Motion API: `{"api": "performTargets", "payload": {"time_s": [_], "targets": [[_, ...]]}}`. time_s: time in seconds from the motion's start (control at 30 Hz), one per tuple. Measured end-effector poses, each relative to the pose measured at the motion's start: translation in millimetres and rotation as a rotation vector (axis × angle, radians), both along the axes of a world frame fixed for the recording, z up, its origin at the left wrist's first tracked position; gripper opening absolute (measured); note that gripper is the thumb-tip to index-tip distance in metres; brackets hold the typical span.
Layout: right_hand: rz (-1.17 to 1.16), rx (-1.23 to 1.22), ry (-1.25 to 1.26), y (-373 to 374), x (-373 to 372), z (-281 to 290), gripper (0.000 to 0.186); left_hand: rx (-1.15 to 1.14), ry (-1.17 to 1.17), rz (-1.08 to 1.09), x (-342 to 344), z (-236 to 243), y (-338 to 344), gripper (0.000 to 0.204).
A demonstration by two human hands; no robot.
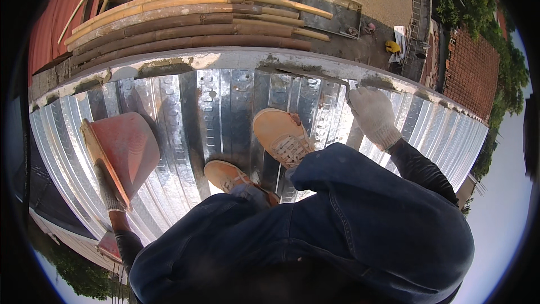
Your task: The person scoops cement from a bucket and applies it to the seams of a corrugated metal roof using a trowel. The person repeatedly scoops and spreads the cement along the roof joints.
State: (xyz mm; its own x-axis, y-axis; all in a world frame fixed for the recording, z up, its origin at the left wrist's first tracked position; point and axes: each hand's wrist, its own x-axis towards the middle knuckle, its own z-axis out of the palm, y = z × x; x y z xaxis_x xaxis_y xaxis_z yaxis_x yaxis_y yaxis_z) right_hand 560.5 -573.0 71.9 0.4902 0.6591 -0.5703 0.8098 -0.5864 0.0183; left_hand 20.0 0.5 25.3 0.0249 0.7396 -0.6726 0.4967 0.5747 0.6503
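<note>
My left hand [109,188], in a light knit glove, grips the orange edge of a red container [132,149] at the left, above the ribbed galvanized metal deck [228,112]. My right hand [372,117], also gloved, is closed on the handle of a metal trowel [315,76], whose blade lies along the pale concrete edge [225,56] at the deck's far side, beside patches of grey mortar. My two tan shoes [281,135] rest on the deck between my hands, below my dark jeans.
Beyond the edge are stacked bamboo poles [185,34], a red corrugated sheet [48,36], and the ground far below with a person in yellow [392,47] and a ladder [413,17]. A tiled roof [469,73] and trees stand right. The deck's sides drop away.
</note>
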Motion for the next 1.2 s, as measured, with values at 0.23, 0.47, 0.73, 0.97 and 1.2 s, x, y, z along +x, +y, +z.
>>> {"api": "performTargets", "payload": {"time_s": [0.23,0.47,0.73,0.97,1.2], "targets": [[-0.099,-0.018,-0.067,-43.5,6.2,37.8,0.016,0.055,0.001,-0.121,-8.0,-13.7,16.0,0.072],[-0.069,0.108,0.030,14.4,35.9,-4.0,0.018,0.060,-0.004,-0.130,-7.1,-19.9,14.6,0.069],[0.139,0.201,0.063,47.1,25.4,-27.7,0.012,0.060,-0.006,-0.099,-22.0,-19.6,8.3,0.067],[0.009,-0.018,0.063,11.3,11.1,15.9,0.014,0.169,0.083,-0.361,-52.4,-28.5,19.6,0.081],[-0.102,0.060,-0.029,-18.4,18.4,18.0,0.015,0.056,-0.021,-0.113,-23.1,-31.2,3.1,0.089]]}}
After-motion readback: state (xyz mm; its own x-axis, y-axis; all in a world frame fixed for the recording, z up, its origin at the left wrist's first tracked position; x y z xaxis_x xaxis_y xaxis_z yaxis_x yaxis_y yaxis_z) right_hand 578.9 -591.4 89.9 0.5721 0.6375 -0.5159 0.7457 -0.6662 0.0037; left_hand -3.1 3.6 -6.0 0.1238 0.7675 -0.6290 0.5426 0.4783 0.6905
